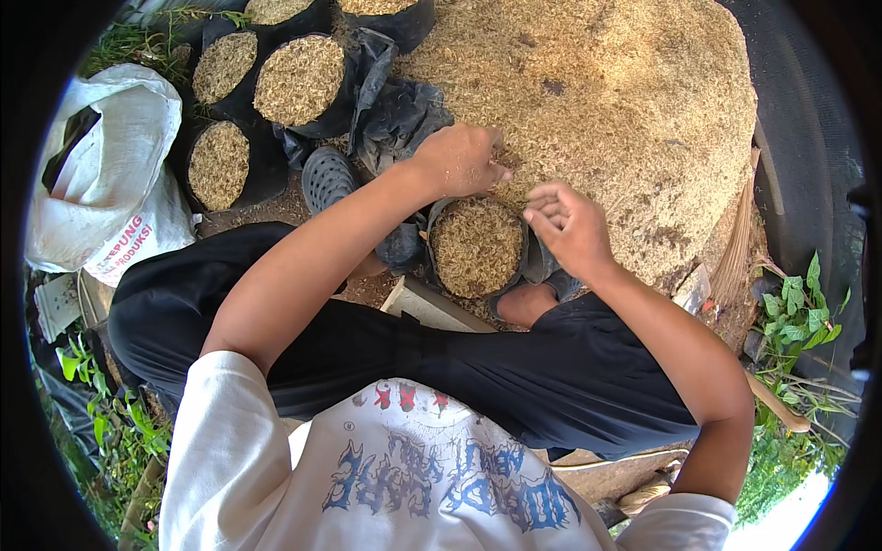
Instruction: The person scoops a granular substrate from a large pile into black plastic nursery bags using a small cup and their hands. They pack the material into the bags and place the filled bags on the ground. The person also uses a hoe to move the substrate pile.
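Note:
A black bag (478, 248) full of pale brown chips or husks stands between my feet. My left hand (464, 161) is over the edge of the big loose husk pile (616, 110), above the bag, its fingers bent but apart, with nothing visible held. My right hand (565, 225) is open at the bag's upper right, fingers loosely curved and empty. Crumpled black plastic bags (395, 119) lie behind my left hand.
Several filled black bags (299, 78) stand at upper left, beside a white woven sack (101, 174). My sandalled left foot (326, 184) is near them. A stick broom (735, 248) and plants (799, 312) are at right; a pale block (423, 303) lies below the bag.

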Motion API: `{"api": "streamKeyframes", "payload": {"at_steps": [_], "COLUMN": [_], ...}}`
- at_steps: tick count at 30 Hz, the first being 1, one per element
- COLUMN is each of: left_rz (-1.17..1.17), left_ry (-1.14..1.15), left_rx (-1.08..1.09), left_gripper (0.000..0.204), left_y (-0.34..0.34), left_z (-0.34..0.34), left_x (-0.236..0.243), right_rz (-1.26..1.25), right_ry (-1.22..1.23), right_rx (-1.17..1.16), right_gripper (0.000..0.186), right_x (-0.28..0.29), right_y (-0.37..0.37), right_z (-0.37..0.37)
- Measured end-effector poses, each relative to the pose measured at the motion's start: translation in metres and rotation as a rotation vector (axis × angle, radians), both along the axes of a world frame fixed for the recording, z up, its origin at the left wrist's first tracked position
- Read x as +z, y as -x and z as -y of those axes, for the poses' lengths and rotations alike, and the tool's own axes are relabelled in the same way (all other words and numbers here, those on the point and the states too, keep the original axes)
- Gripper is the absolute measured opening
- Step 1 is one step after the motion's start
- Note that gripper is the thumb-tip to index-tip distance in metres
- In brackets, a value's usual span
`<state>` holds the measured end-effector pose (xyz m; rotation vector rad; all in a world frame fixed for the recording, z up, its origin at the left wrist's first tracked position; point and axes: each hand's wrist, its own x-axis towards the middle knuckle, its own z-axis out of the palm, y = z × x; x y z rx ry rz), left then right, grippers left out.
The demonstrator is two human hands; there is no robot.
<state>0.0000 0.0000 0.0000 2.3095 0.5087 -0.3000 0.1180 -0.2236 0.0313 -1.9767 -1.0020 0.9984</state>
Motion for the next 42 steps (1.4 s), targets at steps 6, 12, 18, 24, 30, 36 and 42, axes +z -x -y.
{"api": "streamKeyframes", "payload": {"at_steps": [6, 12, 18, 24, 30, 36, 42], "left_rz": [-0.131, -0.14, -0.071, -0.002, -0.013, 0.008, -0.534], "left_ry": [0.071, 0.072, 0.081, 0.078, 0.123, 0.07, 0.124], "left_rx": [-0.188, -0.212, -0.224, -0.211, -0.195, -0.169, -0.22], "left_gripper": [0.039, 0.039, 0.039, 0.041, 0.047, 0.054, 0.081], "left_y": [0.004, 0.007, 0.01, 0.01, 0.008, 0.012, 0.028], "left_z": [0.004, 0.014, 0.01, 0.002, -0.004, -0.021, -0.029], "left_x": [0.008, -0.001, -0.009, -0.011, -0.005, -0.002, 0.018], "right_rz": [0.35, 0.612, 0.59, 0.412, 0.336, 0.287, 0.309], "right_ry": [-0.131, -0.118, -0.142, -0.217, -0.18, -0.058, -0.06], "right_rx": [0.783, 0.882, 0.825, 0.559, 0.348, 0.01, -0.008], "right_gripper": [0.01, 0.013, 0.011, 0.022, 0.02, 0.02, 0.039], "right_x": [-0.018, -0.022, -0.025, -0.024, -0.016, -0.005, -0.021], "right_y": [0.058, 0.073, 0.072, 0.06, 0.047, 0.001, -0.004], "right_z": [0.024, 0.02, 0.017, 0.009, -0.005, -0.035, -0.032]}}
